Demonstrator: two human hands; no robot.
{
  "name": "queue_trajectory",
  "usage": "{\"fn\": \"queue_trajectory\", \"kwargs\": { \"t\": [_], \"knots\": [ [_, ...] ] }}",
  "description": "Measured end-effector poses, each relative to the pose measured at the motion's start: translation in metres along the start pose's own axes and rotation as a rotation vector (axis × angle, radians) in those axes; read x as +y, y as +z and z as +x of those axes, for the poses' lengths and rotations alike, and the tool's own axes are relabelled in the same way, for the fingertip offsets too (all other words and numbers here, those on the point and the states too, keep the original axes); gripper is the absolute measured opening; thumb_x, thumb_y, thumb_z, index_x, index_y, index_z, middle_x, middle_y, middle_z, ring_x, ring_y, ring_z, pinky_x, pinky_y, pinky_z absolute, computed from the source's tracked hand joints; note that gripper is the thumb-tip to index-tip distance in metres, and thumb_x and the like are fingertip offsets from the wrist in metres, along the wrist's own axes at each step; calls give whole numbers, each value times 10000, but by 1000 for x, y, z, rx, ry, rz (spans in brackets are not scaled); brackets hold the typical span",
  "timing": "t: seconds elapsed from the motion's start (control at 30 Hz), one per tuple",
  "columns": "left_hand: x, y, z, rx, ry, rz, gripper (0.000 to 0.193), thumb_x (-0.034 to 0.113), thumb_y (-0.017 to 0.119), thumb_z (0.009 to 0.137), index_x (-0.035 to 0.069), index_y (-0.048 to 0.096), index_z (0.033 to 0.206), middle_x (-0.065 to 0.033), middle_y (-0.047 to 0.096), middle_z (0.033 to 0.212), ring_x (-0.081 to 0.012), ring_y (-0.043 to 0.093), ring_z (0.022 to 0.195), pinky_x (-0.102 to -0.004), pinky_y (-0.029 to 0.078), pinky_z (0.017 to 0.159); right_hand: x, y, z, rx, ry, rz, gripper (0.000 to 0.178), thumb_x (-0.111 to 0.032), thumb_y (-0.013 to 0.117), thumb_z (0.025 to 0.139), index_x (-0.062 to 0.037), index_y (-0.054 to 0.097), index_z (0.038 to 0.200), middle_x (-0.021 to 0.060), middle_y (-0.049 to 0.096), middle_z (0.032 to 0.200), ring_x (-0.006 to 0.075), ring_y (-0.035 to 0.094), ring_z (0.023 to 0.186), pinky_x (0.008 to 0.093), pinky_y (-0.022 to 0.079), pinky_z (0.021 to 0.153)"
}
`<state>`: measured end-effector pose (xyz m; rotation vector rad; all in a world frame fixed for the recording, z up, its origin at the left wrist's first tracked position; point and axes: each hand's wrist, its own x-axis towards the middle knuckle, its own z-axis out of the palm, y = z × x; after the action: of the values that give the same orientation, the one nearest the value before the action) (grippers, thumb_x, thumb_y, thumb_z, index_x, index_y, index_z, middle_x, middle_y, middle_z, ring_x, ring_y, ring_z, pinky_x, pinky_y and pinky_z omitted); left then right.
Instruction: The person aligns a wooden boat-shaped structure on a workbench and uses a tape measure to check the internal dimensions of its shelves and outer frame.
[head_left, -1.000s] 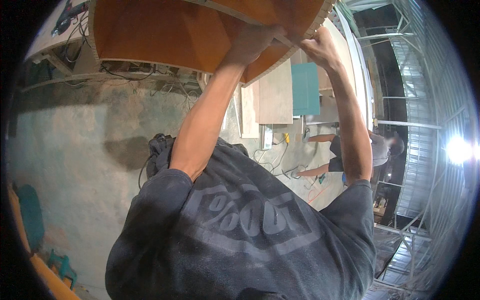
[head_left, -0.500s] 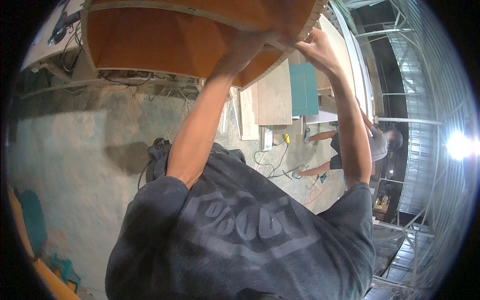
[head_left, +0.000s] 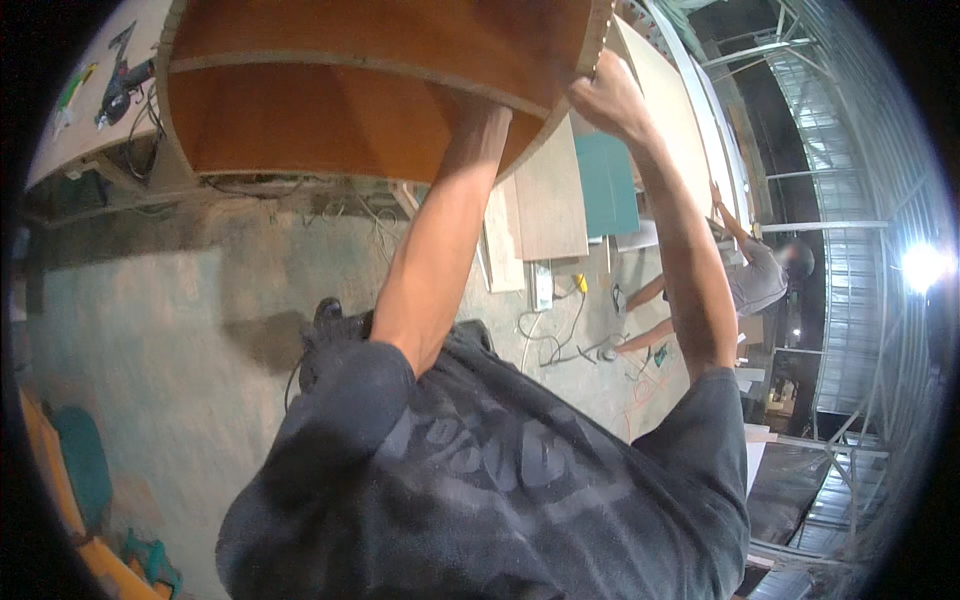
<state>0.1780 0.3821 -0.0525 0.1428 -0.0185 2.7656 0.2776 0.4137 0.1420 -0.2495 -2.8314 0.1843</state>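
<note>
In front of me, at the top of the view, stands an orange-brown wooden cabinet frame [head_left: 370, 120] with a curved side panel and a shelf across it. My left forearm reaches into the lower compartment; the wrist [head_left: 488, 118] shows beneath the shelf's edge, while the fingers are hidden behind it. At the outer edge of the right-hand panel is my right hand [head_left: 612, 95], its fingers curled closed. What they grip there is too hidden to make out. Small pale marks run along that panel's edge [head_left: 601, 35], beside my right hand.
On the left, a worktop [head_left: 85, 130] carries a dark power tool [head_left: 125, 90] with a cable. Pale boards [head_left: 550, 205] and a teal panel [head_left: 606, 185] stand beyond the cabinet. Cables [head_left: 545, 335] lie on the floor. Another person [head_left: 755, 285] works at the right.
My left hand has gone from the right panel's edge into the compartment, behind the shelf. The right hand has shifted slightly left and its fingers have curled. The cabinet sits lower in view.
</note>
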Motion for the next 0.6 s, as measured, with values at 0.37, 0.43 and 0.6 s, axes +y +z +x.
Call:
{"fn": "queue_trajectory", "kwargs": {
  "t": [0.37,0.43,0.6],
  "knots": [
    [-21,24,44,-10,53,36,456,208,493,1021,52,488,1449,-162,550,1445,-319,558,1310,-476,474,1110,-9,-8,11,-58,7,15,287,-223,576,931,23,649,1058,202,716,917,286,690,879,417,541,787],
    [-10,5,50,-10,20,48,454,217,490,1021,53,494,1444,-160,554,1440,-317,560,1307,-475,476,1107,-10,-10,11,-62,15,48,292,-227,579,932,24,647,1066,207,717,934,289,693,890,418,541,790],
    [-18,-12,13,16,12,18,450,241,483,1021,56,508,1430,-154,566,1426,-311,566,1298,-475,480,1099,8,-4,13,-9,-1,22,250,-193,569,914,14,659,1024,194,715,907,279,692,880,420,538,787]
  ]
}}
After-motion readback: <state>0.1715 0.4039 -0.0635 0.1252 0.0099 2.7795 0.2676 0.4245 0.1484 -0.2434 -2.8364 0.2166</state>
